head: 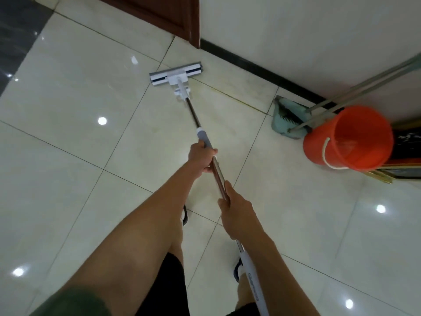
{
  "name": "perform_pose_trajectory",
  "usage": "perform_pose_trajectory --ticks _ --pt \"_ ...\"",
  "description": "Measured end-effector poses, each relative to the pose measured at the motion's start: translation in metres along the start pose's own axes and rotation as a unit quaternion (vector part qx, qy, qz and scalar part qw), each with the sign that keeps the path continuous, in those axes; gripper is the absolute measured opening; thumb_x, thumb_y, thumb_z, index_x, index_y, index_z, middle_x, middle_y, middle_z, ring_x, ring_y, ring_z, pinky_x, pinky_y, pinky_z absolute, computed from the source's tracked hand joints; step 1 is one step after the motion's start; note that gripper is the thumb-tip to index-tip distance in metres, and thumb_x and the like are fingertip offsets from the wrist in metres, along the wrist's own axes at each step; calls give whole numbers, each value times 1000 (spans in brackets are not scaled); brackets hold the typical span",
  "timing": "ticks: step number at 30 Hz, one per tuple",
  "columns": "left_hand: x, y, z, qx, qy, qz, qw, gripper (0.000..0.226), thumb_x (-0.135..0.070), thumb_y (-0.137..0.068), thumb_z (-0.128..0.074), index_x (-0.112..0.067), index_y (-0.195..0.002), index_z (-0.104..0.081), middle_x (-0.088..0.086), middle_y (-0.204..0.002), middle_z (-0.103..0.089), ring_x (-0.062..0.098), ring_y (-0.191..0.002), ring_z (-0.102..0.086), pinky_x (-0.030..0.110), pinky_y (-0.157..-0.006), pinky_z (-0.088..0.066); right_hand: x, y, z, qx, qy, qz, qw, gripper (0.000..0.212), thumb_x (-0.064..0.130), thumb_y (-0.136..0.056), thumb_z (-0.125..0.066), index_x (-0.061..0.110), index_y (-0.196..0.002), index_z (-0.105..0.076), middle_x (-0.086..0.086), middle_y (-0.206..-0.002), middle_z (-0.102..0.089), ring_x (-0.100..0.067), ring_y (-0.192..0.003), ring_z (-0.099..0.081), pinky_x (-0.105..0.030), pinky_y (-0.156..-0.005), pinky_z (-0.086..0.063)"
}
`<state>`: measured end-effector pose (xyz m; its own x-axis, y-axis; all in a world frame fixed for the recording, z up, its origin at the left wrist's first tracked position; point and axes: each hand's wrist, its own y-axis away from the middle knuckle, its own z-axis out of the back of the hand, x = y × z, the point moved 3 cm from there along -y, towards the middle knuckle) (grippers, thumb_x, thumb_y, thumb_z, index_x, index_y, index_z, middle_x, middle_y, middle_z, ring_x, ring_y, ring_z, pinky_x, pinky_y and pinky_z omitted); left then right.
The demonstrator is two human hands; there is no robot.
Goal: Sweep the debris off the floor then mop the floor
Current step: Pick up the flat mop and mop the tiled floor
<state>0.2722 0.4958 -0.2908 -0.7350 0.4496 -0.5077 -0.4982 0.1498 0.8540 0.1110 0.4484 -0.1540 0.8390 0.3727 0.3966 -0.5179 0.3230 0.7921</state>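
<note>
A flat mop with a white and grey head (175, 74) lies pressed on the pale tiled floor (68, 92), close to the brown door and the dark skirting. Its metal pole (193, 115) runs back toward me. My left hand (203, 157) grips the pole at the grey sleeve, further down the shaft. My right hand (237, 212) grips the pole higher up, nearer my body. The white end of the handle (250, 281) passes under my right forearm.
An orange bucket (348, 137) stands by the wall at the right. A teal dustpan and broom (288, 117) lean beside it, their long handles angled up against the wall. A brown door (159, 14) is ahead; dark tiles (18, 30) lie far left.
</note>
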Motion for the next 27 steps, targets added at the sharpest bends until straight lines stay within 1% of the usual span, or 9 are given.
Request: perform_pose_trajectory --ticks 5,9,12,14,16,18,22,25,27 --pt "58 61 -97 15 15 12 1000 51 -11 -92 -69 -9 -138 -48 19 -100 -67 39 -92 -73 43 -59 -62 -107 52 31 10 24 9 1000 57 31 -107 -38 25 -159 -16 -5 -124 -62 -16 -92 -61 -24 -81 -48" --pt "97 109 -166 30 48 30 998 63 -7 -94 -66 -12 -150 -38 15 -94 -64 31 -74 -73 38 -56 -60 -182 89 58 7 35 -1 999 56 30 -107 -38 26 -158 -17 -7 -125 -62 -22 -96 -64 -33 -87 -54" --pt "115 138 -198 39 99 55 993 74 2 -93 -63 -13 -156 -28 17 -115 -61 32 -69 -75 47 -58 -62 -218 113 68 14 30 4 999 55 28 -105 -40 28 -157 -21 -4 -112 -65 -19 -90 -66 -34 -84 -56" --pt "121 150 -208 36 116 61 991 80 6 -92 -62 -16 -159 -23 20 -121 -58 33 -67 -74 49 -59 -62 -231 124 72 22 14 5 1000 55 26 -104 -41 29 -156 -22 -2 -96 -63 -14 -74 -63 -28 -69 -54" --pt "123 162 -209 32 117 59 991 80 6 -93 -62 -15 -160 -24 19 -108 -60 29 -61 -70 47 -59 -62 -236 132 74 35 -8 4 999 58 23 -102 -44 29 -156 -22 0 -87 -60 -11 -65 -59 -24 -60 -49" --pt "124 169 -207 29 112 53 992 74 5 -93 -62 -10 -157 -27 16 -91 -60 26 -54 -67 47 -60 -62 -236 139 74 44 -14 11 999 64 18 -100 -48 29 -157 -20 2 -87 -57 -8 -63 -57 -18 -55 -47" --pt "128 177 -203 19 117 51 992 74 5 -91 -63 -10 -156 -30 15 -85 -59 26 -50 -64 48 -60 -61 -234 149 74 58 -12 6 998 75 3 -94 -43 32 -157 -16 -2 -97 -56 -13 -59 -58 -16 -48 -46" --pt "133 179 -197 20 124 46 991 77 4 -90 -64 -10 -156 -29 14 -82 -58 29 -53 -64 54 -66 -62 -234 152 72 57 16 24 998 77 1 -90 -42 33 -156 -18 -3 -97 -57 -13 -61 -58 -18 -53 -49" --pt "136 182 -188 14 130 44 990 81 4 -89 -65 -14 -158 -26 13 -84 -59 29 -56 -65 58 -71 -61 -232 153 69 56 25 33 998 77 2 -91 -44 32 -157 -18 -4 -97 -59 -15 -73 -62 -24 -67 -56"
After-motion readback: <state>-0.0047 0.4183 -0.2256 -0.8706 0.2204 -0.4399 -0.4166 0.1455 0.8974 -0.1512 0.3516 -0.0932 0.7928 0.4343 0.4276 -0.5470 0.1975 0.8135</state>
